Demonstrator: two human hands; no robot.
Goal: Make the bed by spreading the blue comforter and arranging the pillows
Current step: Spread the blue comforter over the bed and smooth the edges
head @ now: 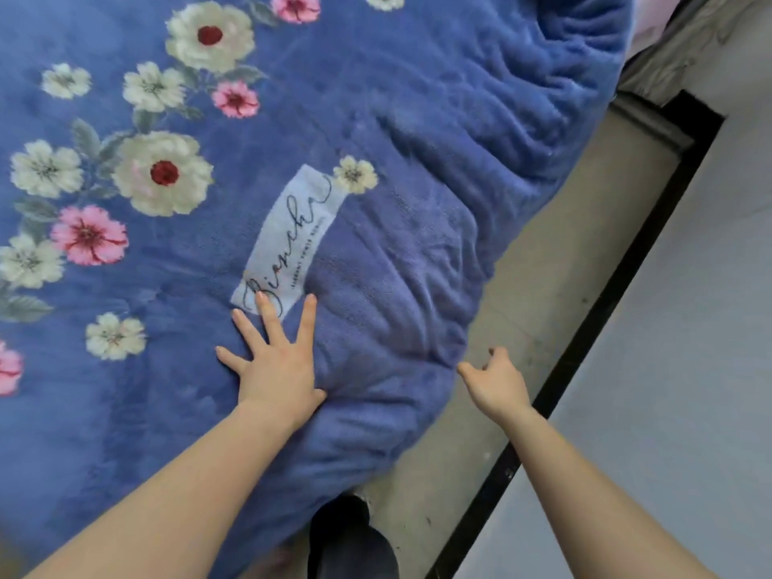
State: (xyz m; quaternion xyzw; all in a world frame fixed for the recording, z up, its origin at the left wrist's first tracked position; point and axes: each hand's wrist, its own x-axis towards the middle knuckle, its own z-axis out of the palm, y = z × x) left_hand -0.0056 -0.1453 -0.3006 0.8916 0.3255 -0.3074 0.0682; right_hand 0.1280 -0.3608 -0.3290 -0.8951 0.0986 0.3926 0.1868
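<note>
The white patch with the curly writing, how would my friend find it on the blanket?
Start with the big blue comforter covered in flowers. Look near its bunched-up edge, just above the left hand pressing flat on it; the fingertips touch the patch's lower end. The label is a slanted pale rectangle with black handwriting, the only thing there that isn't a flower.

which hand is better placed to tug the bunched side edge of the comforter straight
Probably the right hand: it hangs open in the air right beside the comforter's rumpled side edge. The left hand lies flat on top, fingers spread, pressing near the label.
</note>
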